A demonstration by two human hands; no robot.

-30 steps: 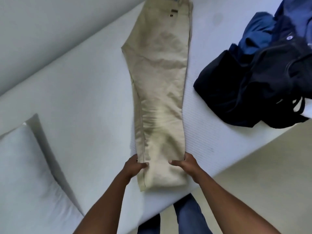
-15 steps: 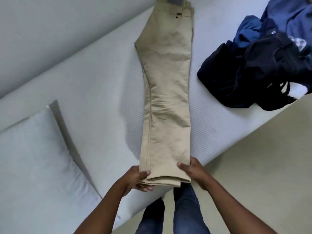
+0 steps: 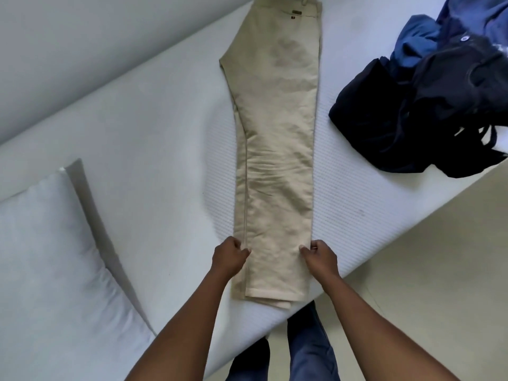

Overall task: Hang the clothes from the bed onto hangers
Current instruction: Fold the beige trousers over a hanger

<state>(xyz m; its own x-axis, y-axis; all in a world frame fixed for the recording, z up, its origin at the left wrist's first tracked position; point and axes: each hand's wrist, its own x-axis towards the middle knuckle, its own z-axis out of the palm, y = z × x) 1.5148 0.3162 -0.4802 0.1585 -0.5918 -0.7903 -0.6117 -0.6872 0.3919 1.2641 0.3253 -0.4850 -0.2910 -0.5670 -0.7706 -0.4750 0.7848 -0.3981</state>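
A pair of beige trousers (image 3: 275,149) is laid flat along the white bed (image 3: 154,149), folded leg over leg, with the waistband at the far end and the hems near the bed's front edge. The trousers are taken here as the landmark. The left hand (image 3: 228,257) is set against their left edge a little above the hems, its fingers curled and pinching the fabric's side seam. The right hand (image 3: 320,257) is placed at the opposite edge at the same height, likewise curled and pinching the cloth. To the right of the trousers, apart from them, a heap of dark navy and blue clothes (image 3: 428,105) is piled near the bed's edge. To the left of the trousers, well apart, a white pillow (image 3: 52,257) is seen lying on the bed. Below the hems, beyond the bed's edge, the person's blue jeans (image 3: 308,350) are visible over a pale floor (image 3: 428,270).
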